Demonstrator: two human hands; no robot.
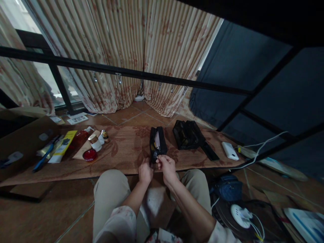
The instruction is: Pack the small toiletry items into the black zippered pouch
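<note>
A small black zip pouch (pixel 164 143) lies on the cloth-covered bench in front of me, its top gaping lengthwise. Inside it shows a pale pinkish item (pixel 157 140), with something yellowish beside it. My left hand (pixel 145 171) is closed at the pouch's near left corner. With thumb and fingers pinched together, my right hand (pixel 166 165) grips the near end by the opening; whether it has the zipper pull is too small to see. To the right sits a larger black see-through pouch (pixel 186 135), a dark flat strip (pixel 209 151) beside it.
At left are a red jar (pixel 89 155), white bottles with gold caps (pixel 95 143), a yellow-and-white tube (pixel 63 146), a blue long-handled item (pixel 44 158) and a cardboard box (pixel 30 141). A white power bank (pixel 230 151) lies right. A black rail (pixel 126 72) crosses behind the bench.
</note>
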